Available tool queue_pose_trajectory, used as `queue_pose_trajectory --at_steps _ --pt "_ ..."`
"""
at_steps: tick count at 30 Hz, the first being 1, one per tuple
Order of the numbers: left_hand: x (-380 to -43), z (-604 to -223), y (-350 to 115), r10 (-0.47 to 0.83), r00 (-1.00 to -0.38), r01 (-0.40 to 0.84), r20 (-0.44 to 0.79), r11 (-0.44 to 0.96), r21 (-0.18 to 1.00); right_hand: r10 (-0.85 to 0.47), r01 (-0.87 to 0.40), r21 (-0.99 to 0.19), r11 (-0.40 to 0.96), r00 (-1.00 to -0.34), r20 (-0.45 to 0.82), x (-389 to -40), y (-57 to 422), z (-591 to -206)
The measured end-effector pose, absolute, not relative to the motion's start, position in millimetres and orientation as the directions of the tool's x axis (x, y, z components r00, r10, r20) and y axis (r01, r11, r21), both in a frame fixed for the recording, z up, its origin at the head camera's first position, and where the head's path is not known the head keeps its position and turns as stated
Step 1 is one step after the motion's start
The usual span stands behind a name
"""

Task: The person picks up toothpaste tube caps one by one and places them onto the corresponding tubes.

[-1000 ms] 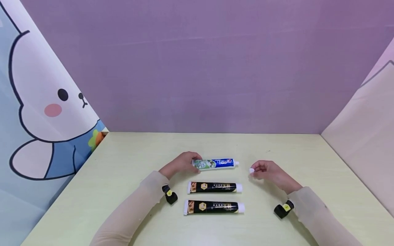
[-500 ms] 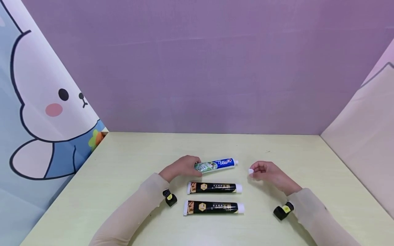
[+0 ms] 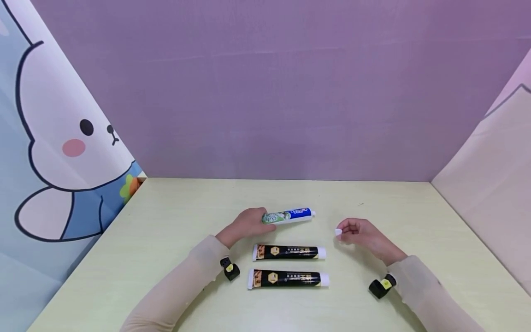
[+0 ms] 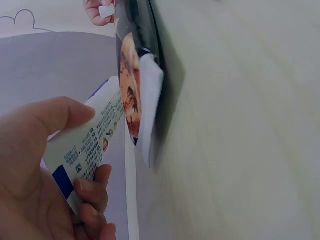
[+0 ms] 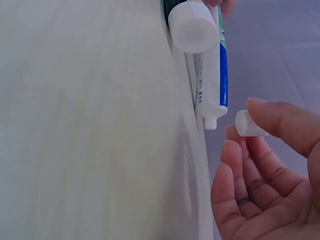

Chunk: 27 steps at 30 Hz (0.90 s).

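Note:
My left hand (image 3: 248, 223) grips the tail end of a blue, green and white toothpaste tube (image 3: 288, 216). In the left wrist view, its thumb lies on one side of the tube (image 4: 95, 132) and curled fingers on the other. The bare threaded nozzle (image 5: 210, 122) shows in the right wrist view, pointing toward my right hand (image 3: 360, 233). Between thumb and forefinger, that hand pinches a small white cap (image 5: 250, 124), apart from the nozzle. Nearer to me lie two black toothpaste tubes, one (image 3: 289, 252) behind the other (image 3: 288, 279), both with white caps on the right.
Everything is on a pale yellow-green table (image 3: 186, 295). A purple panel (image 3: 290, 92) stands along its back edge. Printed cloth with a cartoon animal (image 3: 70, 138) hangs at the left, and a pale cloth (image 3: 493, 184) at the right. Each wrist wears a small black camera.
The blue and green tube has risen off the table in my left hand, and its nozzle end has shifted slightly left and tilted away. My right hand with the cap has barely moved.

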<state>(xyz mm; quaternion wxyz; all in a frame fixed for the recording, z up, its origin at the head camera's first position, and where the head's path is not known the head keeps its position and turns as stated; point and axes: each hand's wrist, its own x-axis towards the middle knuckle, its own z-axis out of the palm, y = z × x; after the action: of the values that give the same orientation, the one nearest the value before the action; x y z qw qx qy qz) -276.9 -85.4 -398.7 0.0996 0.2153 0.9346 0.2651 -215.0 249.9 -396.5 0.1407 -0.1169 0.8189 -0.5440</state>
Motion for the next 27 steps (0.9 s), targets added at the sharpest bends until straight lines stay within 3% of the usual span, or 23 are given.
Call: queue_pose_trajectory --at_steps 10,20,27 --pt "-279 -400 -89 0.454 -0.88 0.307 -0.139 0.768 0.562 -0.335 -0.037 -0.92 0.39 -0.937 -0.104 -215 252 -396" --pt "-275 -400 -97 0.451 -0.886 0.313 -0.103 0.748 0.585 -0.34 -0.048 -0.922 0.384 -0.936 -0.093 -214 251 -397" --pt "-272 -403 -109 0.487 -0.87 0.309 -0.082 0.667 0.678 -0.336 -0.064 -0.915 0.398 -0.939 -0.08 -211 250 -395"
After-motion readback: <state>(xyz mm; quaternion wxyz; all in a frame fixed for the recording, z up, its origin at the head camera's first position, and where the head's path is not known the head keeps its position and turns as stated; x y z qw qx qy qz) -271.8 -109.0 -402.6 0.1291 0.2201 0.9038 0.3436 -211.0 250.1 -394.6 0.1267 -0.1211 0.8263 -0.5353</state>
